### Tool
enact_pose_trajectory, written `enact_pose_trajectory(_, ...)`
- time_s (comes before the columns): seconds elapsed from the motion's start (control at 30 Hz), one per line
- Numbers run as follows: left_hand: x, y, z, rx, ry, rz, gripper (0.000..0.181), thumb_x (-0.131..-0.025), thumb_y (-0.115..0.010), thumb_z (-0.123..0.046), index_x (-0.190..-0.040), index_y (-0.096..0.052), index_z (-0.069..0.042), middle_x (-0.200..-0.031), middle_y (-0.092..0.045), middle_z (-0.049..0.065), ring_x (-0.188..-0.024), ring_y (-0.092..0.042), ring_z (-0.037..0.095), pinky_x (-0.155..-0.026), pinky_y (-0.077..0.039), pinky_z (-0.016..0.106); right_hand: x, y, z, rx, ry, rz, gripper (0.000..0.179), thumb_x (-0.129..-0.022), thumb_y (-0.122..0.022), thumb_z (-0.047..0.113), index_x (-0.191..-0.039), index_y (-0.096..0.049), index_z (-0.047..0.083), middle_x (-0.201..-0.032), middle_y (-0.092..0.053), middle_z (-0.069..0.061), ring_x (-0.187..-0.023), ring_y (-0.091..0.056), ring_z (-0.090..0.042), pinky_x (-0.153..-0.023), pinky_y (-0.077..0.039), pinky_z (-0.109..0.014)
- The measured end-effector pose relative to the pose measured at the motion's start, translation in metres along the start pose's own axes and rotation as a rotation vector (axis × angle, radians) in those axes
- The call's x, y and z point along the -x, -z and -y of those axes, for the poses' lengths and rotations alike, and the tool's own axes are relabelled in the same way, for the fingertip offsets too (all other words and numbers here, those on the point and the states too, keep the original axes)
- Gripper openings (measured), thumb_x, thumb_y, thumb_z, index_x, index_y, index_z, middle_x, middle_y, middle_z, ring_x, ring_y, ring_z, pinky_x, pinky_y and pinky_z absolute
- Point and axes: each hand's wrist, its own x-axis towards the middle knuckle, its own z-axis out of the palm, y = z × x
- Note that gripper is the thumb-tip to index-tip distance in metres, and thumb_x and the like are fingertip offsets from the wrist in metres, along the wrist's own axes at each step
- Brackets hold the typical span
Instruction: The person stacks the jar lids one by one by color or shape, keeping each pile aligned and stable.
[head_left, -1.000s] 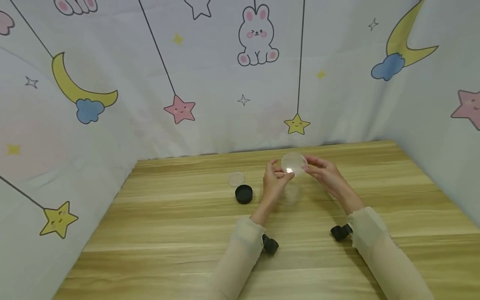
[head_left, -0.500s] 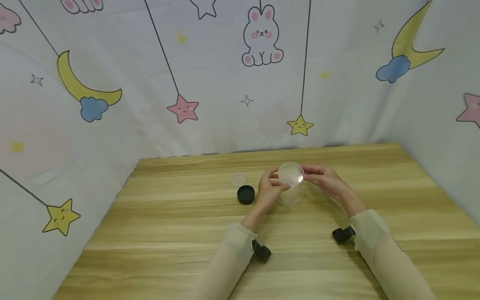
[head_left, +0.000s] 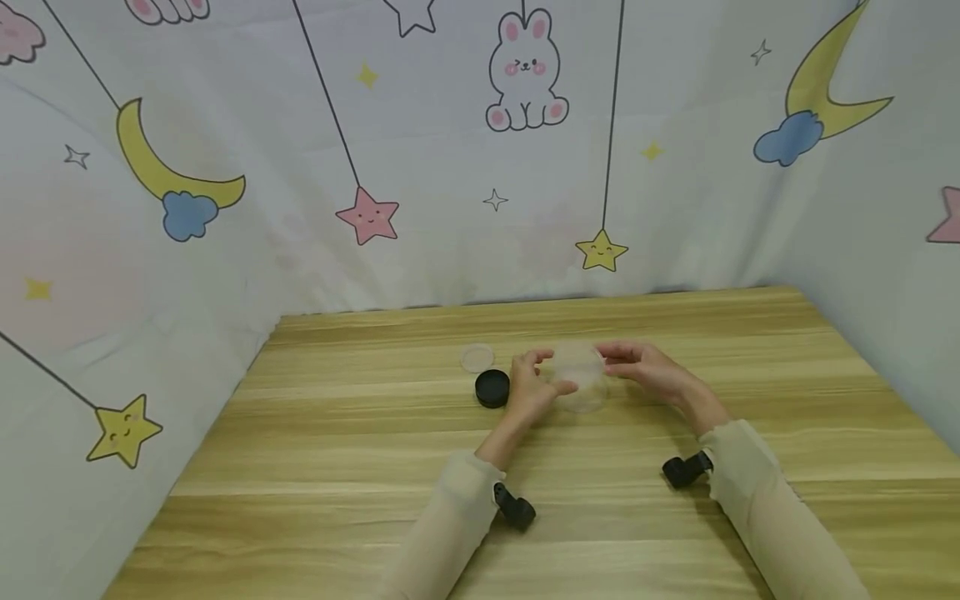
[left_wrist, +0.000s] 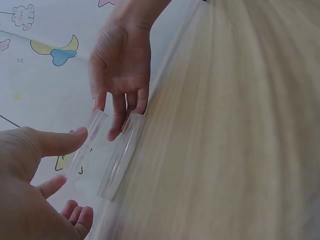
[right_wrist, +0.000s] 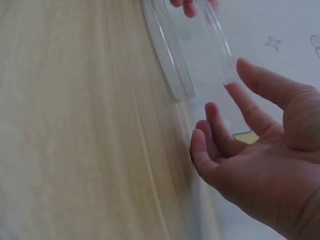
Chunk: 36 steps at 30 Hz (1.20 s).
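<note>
A clear, shallow petri dish lid (head_left: 577, 358) hangs tilted between my two hands, blurred in the head view. My left hand (head_left: 529, 385) holds its left edge, thumb (left_wrist: 70, 141) in front and fingers behind. At the opposite edge my right hand (head_left: 654, 372) steadies the rim with forefinger and thumb, its other fingers loosely bent. Just below, the clear petri dish base (head_left: 583, 398) lies on the wooden table (head_left: 360, 467). Both wrist views show lid and base edge-on with a narrow gap between them, the base (right_wrist: 172, 60) nearer the tabletop.
Left of my left hand sits a small round black container (head_left: 492, 389). Behind it lies a thin clear disc (head_left: 477, 358). A white cloth (head_left: 435, 267) printed with stars, moons and rabbits hangs along the table's back and sides.
Both hands have brought the lid down from above and behind the base to close over it. The lid has tipped from facing me to a flatter angle. Container and disc stayed put.
</note>
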Motion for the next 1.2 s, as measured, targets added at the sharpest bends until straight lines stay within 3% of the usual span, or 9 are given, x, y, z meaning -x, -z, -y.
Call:
enact_pose_trajectory(0.13,-0.001,-0.002,0.007,-0.053,0.006,0.01,0.056,-0.07,-0.087,-0.01,-0.118,-0.058,-0.006,-0.127,-0.049,0.018,-0.112,-0.048,0.03,-0.095,-0.044,0.042,-0.001,-0.001,-0.003,0.024,-0.02,0.013,0.054,-0.095,-0.061,0.014,-0.142,-0.043,-0.006,-0.142,-0.048,-0.026,-0.113,-0.054,-0.009,-0.112,-0.036,-0.042)
enact_pose_trajectory(0.27,-0.001,-0.004,0.012,-0.114,-0.002,0.024,0.056,-0.068,-0.089,-0.013,-0.114,-0.058,-0.008,-0.124,-0.054,0.016,-0.111,-0.052,0.027,-0.094,-0.045,0.04,0.0,0.0,-0.005,0.049,-0.035,0.021,0.054,-0.093,-0.063,0.015,-0.138,-0.045,-0.008,-0.139,-0.049,-0.027,-0.118,-0.051,-0.019,-0.115,-0.023,-0.06)
enact_pose_trajectory(0.33,-0.001,-0.003,0.013,-0.129,-0.014,0.036,0.056,-0.068,-0.089,-0.013,-0.114,-0.058,-0.007,-0.122,-0.054,0.016,-0.11,-0.052,0.027,-0.094,-0.045,0.039,0.001,0.0,-0.006,0.071,-0.038,0.023,0.053,-0.093,-0.064,0.014,-0.137,-0.046,-0.009,-0.138,-0.049,-0.029,-0.119,-0.051,-0.02,-0.114,-0.026,-0.057)
enact_pose_trajectory(0.47,0.0,-0.003,0.017,-0.153,-0.038,0.061,0.057,-0.068,-0.089,-0.015,-0.114,-0.057,-0.006,-0.12,-0.055,0.015,-0.109,-0.052,0.026,-0.094,-0.045,0.037,0.001,-0.002,-0.007,0.117,-0.033,0.024,0.051,-0.092,-0.064,0.013,-0.135,-0.048,-0.01,-0.136,-0.051,-0.029,-0.113,-0.052,-0.014,-0.104,-0.039,-0.037)
enact_pose_trajectory(0.6,-0.001,-0.001,0.021,-0.156,-0.053,0.072,0.057,-0.068,-0.089,-0.014,-0.114,-0.056,-0.005,-0.119,-0.056,0.015,-0.107,-0.051,0.025,-0.092,-0.043,0.036,-0.001,-0.003,-0.009,0.13,-0.032,0.027,0.051,-0.09,-0.067,0.012,-0.133,-0.05,-0.01,-0.135,-0.052,-0.029,-0.11,-0.052,-0.012,-0.091,-0.042,-0.022)
enact_pose_trajectory(1.2,-0.003,0.007,0.018,-0.183,-0.084,0.181,0.053,-0.072,-0.086,-0.013,-0.113,-0.056,0.004,-0.116,-0.053,0.018,-0.1,-0.045,0.022,-0.09,-0.039,0.034,-0.002,-0.004,-0.011,0.151,-0.021,0.027,0.051,-0.09,-0.068,0.008,-0.133,-0.049,-0.011,-0.135,-0.051,-0.031,-0.105,-0.054,-0.006,-0.083,-0.047,-0.015)
